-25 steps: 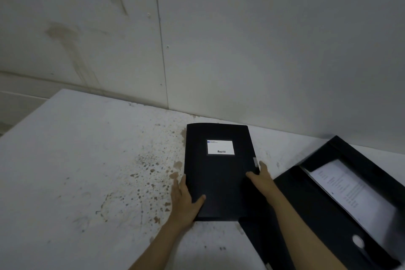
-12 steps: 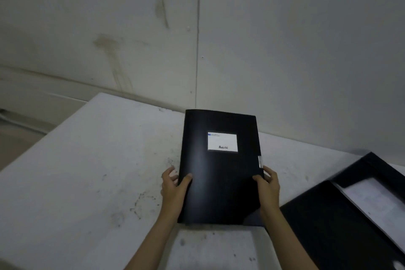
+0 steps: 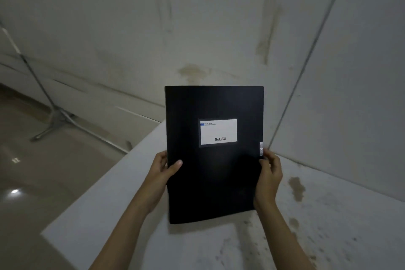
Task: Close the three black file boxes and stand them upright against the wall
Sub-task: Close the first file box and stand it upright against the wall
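Above the desk (image 3: 328, 237) | closed file box (image 3: 213, 173) upright, left hand (image 3: 163, 170) and right hand (image 3: 268, 174) fingers clamped on its side edges | advice: lower squarely, back flat to wall (image 3: 219, 28).

Closed black file box (image 3: 213, 173), white front label, upright, held above table

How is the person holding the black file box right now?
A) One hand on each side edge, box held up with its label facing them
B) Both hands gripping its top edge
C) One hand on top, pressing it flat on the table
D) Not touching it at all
A: the left hand and right hand grip opposite side edges of the closed file box, its white label facing the camera.
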### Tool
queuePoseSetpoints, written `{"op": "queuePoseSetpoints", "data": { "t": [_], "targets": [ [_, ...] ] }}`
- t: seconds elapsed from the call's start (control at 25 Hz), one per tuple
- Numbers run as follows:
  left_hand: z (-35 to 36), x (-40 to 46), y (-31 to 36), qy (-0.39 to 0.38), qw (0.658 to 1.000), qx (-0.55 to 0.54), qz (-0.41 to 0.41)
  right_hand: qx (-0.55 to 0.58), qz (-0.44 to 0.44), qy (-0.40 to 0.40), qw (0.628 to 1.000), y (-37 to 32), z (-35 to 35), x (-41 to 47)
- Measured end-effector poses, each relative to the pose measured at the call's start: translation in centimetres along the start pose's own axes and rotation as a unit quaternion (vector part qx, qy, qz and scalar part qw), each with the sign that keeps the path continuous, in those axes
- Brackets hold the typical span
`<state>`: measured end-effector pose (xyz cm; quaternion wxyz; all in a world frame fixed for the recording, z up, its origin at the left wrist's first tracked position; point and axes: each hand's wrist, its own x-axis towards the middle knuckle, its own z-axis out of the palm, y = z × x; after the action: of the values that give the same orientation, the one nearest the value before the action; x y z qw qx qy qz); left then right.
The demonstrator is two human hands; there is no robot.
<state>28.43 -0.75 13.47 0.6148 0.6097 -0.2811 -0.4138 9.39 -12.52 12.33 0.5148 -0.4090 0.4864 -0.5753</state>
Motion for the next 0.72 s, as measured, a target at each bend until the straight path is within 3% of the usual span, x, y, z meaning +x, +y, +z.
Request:
{"op": "queuePoseSetpoints", "data": {
  "t": [0.28, 0.4, 0.56, 0.72],
  "targets": [
    [-7.5, 3.2, 3.1, 0.032, 0.994, 0.016, 0.102, -0.081, -0.034, -0.139, 0.986, 0.0, 9.8, 0.2],
    [-7.4, 4.4, 2.2, 0.071, 0.988, 0.038, 0.13, -0.128, 0.002, -0.232, 0.964, 0.1, 11.5, 1.1],
    [-5.4, 4.7, -0.6, 0.159, 0.971, 0.104, 0.144, -0.219, 0.003, -0.327, 0.919, 2.0, 12.7, 1.6],
    [-3.4, 3.7, -3.6, 0.22, 0.96, 0.096, 0.142, -0.26, 0.004, -0.456, 0.851, 4.9, 14.0, -0.6]
  ]
}}
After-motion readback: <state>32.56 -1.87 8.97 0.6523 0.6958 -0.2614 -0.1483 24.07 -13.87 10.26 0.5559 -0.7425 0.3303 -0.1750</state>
